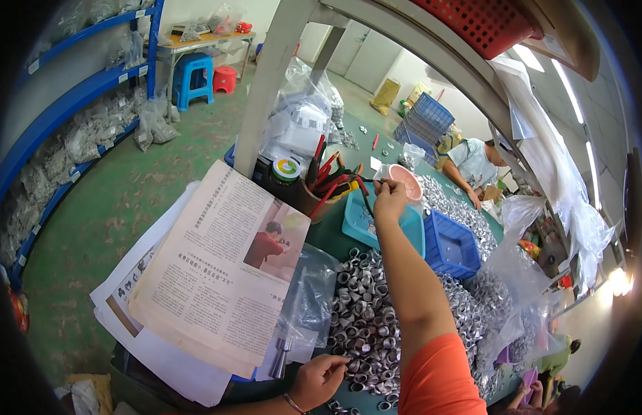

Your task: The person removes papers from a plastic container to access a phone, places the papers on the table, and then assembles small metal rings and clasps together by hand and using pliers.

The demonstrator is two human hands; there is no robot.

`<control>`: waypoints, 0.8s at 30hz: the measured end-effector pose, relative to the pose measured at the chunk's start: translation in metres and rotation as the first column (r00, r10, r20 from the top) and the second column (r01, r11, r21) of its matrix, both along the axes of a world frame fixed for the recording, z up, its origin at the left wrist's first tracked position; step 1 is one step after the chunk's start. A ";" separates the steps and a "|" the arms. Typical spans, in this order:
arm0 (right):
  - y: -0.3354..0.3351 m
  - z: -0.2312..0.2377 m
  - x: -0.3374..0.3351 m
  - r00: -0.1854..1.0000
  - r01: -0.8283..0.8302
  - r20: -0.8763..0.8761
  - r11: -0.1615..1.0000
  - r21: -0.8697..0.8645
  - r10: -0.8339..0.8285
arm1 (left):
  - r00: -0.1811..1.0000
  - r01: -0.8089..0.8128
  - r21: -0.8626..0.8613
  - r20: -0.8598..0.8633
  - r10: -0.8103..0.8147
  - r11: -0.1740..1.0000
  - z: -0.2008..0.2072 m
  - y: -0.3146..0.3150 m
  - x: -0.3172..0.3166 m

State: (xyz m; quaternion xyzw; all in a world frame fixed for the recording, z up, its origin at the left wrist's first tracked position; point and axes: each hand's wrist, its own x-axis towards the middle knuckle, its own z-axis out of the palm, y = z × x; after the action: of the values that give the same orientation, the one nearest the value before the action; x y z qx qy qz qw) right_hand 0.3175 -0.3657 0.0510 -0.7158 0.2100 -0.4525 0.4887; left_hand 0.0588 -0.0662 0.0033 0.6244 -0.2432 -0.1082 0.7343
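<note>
Orange sleeve fabric fills the lower edge right of centre, and from it the right forearm runs up and slightly left, nearly straight, across the pile of metal rings. At its end the right hand is raised above the far side of the turquoise tray, back of the hand toward the camera, knuckles bent and fingertips drawn together toward the left. A slim dark tool shows right by those fingertips; whether they grip it, I cannot tell. Just left stands a brown cup crowded with pens and tools, and the pink bowl is close beyond the hand.

Low in the view, the left hand comes in from the left with its wrist, wearing a bracelet, close to the bottom edge. Its fingers curl loosely, with the index fingertip at the near left edge of the ring pile; whether it pinches a ring is unclear. The silvery heap spreads between the newspaper and the right arm, continuing beyond that arm below the blue basket
</note>
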 end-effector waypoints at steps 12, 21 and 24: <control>-0.043 0.049 -0.072 0.941 -0.038 0.329 0.939 0.341 -0.082 | 0.984 0.093 -0.028 -0.153 -0.096 0.995 -0.015 -0.007 0.003; -0.029 0.078 -0.188 0.928 -0.075 0.354 0.873 0.483 -0.115 | 0.984 0.071 -0.040 -0.161 -0.076 0.997 -0.027 -0.004 -0.001; 0.013 0.082 -0.250 0.920 -0.221 0.392 0.824 0.522 -0.001 | 0.987 0.056 -0.052 -0.150 -0.064 0.997 -0.037 -0.005 -0.001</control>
State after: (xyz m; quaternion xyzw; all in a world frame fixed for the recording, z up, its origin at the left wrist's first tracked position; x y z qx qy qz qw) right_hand 0.0678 -0.3523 0.1335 -0.4535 0.1926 -0.4703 0.7322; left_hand 0.0575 -0.0713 -0.0338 0.5893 -0.2077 -0.1717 0.7617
